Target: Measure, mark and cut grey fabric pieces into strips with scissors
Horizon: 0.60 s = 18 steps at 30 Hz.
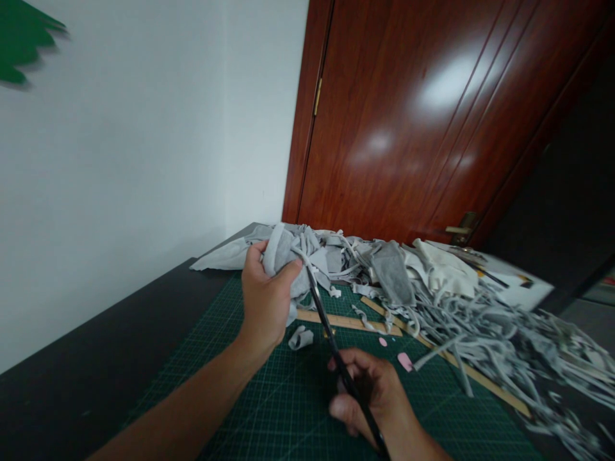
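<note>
Grey plush fabric (279, 251), folded and with a pale edge, is pinched between the thumb and fingers of my left hand (269, 282) above the cutting mat. A long, slim dark tool (331, 333) with a shiny metal front part runs up from my right hand (368, 390), whose fingers are closed around it. Its tip meets the fabric beside my left thumb, and whether it goes into the cloth is hidden. It resembles long forceps, but I cannot make out its exact kind. A small curled grey scrap (301, 338) lies on the mat below my left hand.
The green gridded cutting mat (269, 410) covers much of the black table (144, 307). Wooden rulers (485, 383) lie across it near small pink pieces (405, 362). Grey fabric strips (461, 326) and cloth pieces (391, 272) heap up at the back and right, before a brown door (384, 115).
</note>
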Tool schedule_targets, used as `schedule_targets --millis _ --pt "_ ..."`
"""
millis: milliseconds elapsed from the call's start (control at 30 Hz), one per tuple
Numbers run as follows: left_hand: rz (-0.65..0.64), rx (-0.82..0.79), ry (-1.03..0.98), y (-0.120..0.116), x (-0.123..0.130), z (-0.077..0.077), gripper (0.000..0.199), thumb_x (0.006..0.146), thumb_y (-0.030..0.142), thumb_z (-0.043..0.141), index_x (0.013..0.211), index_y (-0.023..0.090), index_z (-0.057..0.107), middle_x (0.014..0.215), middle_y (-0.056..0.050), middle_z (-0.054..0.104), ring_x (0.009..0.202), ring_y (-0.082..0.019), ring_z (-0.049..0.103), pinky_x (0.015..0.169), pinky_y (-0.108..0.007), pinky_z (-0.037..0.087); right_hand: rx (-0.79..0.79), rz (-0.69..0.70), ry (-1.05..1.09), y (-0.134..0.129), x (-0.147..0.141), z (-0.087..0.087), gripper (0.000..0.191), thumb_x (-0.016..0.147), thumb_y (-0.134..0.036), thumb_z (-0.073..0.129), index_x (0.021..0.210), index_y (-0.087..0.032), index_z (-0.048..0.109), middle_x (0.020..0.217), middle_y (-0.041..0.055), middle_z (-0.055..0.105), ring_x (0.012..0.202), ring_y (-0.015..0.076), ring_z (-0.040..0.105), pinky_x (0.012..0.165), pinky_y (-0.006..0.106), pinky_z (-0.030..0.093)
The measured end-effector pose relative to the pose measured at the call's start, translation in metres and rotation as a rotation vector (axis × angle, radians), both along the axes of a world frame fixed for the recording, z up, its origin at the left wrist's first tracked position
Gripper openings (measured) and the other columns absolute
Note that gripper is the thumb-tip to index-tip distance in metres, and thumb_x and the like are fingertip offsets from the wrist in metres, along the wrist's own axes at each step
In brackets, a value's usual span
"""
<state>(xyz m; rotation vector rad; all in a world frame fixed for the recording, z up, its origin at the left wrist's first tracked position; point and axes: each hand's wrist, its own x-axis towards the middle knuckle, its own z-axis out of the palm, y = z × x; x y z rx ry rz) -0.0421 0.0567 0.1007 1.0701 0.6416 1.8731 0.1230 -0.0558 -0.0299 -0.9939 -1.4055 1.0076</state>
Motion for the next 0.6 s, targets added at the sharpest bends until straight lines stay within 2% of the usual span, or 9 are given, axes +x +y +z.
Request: schedule_targets --millis 267,433,600 --pt "-0.014 0.011 -0.028 -0.004 0.002 0.003 0.05 0.065 0.013 0.084 0.11 0.022 0.066 0.099 -0.001 0.075 0.086 -0.02 0.07 0.075 -0.028 0.057 0.003 0.043 -0.01 -0.003 -0.002 0.015 0.054 0.076 -0.061 0.093 0.101 -0.02 0.069 0.062 -0.0081 0.045 0.049 0.0082 0.035 0.045 0.022 0.023" --pt "0.089 0.053 0.08 -0.006 0.003 0.004 0.048 0.069 0.014 0.085 0.114 0.022 0.067 0.102 -0.002 0.077 0.089 -0.02 0.072 0.08 -0.029 0.058 0.044 0.008 -0.039 -0.006 -0.004 0.02 0.054 0.076 -0.063 0.092 0.098 -0.019 0.069 0.064 -0.0078 0.044 0.056 0.0098 0.033 0.05 0.024 0.025" --pt "0.178 0.092 0.176 -0.002 0.004 -0.002 0.052 0.071 0.018 0.085 0.119 0.02 0.065 0.11 -0.004 0.076 0.096 -0.023 0.074 0.091 -0.036 0.06 0.035 0.012 -0.057 -0.006 -0.005 0.027 0.053 0.076 -0.063 0.092 0.093 -0.019 0.068 0.063 -0.0082 0.042 0.056 0.0099 0.032 0.05 0.024 0.024"
